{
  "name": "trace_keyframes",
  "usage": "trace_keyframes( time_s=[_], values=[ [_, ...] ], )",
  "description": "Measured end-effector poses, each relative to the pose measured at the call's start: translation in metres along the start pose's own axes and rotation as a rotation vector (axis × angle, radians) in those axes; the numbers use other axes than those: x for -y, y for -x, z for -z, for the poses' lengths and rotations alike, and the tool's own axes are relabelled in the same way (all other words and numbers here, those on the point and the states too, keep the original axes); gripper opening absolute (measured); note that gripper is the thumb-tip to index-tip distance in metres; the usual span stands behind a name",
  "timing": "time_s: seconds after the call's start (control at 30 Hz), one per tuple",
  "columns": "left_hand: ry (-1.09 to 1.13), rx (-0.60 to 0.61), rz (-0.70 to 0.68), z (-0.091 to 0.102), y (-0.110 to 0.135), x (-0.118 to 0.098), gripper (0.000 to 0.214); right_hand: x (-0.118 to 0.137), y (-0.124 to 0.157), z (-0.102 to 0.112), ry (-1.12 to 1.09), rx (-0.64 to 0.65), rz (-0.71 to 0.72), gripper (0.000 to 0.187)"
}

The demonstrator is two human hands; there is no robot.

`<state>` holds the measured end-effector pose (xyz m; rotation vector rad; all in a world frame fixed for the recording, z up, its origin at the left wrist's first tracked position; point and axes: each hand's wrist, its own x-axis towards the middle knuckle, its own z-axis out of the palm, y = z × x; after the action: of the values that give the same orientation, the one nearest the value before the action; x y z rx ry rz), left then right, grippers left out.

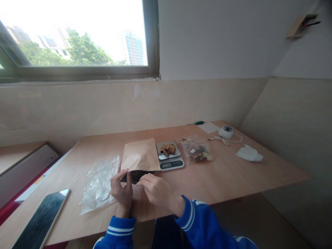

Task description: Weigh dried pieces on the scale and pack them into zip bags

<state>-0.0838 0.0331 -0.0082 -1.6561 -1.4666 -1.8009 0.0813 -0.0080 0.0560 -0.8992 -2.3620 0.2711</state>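
A brown kraft paper bag (141, 154) lies on the table with its dark mouth facing me. My left hand (122, 190) is closed on the left corner of that mouth, thumb at the opening and fingers along the paper. At the right part of the mouth, my right hand (155, 189) pinches the lower edge; its fingertips are partly hidden. Just beyond the right hand stands a digital kitchen scale (172, 164), bearing dried brown slices (168, 149). A crumpled clear plastic bag (100, 185) lies beside my left hand.
Clear zip bags (198, 150) with dried pieces lie right of the scale. Farther right are a white dome camera (225, 131) with a cable, a white crumpled wrap (249, 153), paper (209, 127) and a green-handled screwdriver (199, 122). A phone (41, 221) lies at front left.
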Motion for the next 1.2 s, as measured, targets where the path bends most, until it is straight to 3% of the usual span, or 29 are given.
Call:
trace_keyframes(
  time_s=[0.17,0.33,0.5,0.77,1.2],
  values=[
    [0.022,0.02,-0.06,0.001,0.001,-0.002,0.011,0.001,-0.011,-0.025,0.162,0.046,-0.248,0.038],
    [0.042,0.07,-0.163,0.002,0.001,-0.004,0.012,0.002,-0.039,-0.037,0.251,0.121,-0.341,0.032],
    [0.021,0.074,-0.081,0.0,0.004,0.001,0.009,-0.008,-0.056,-0.057,0.289,0.07,-0.486,0.035],
    [0.026,0.092,-0.093,-0.001,0.007,0.005,0.008,-0.021,-0.052,-0.066,0.298,0.006,-0.453,0.036],
    [0.009,0.106,-0.174,-0.001,0.009,0.009,0.007,-0.024,-0.046,-0.061,0.227,0.056,-0.458,0.034]
  ],
)
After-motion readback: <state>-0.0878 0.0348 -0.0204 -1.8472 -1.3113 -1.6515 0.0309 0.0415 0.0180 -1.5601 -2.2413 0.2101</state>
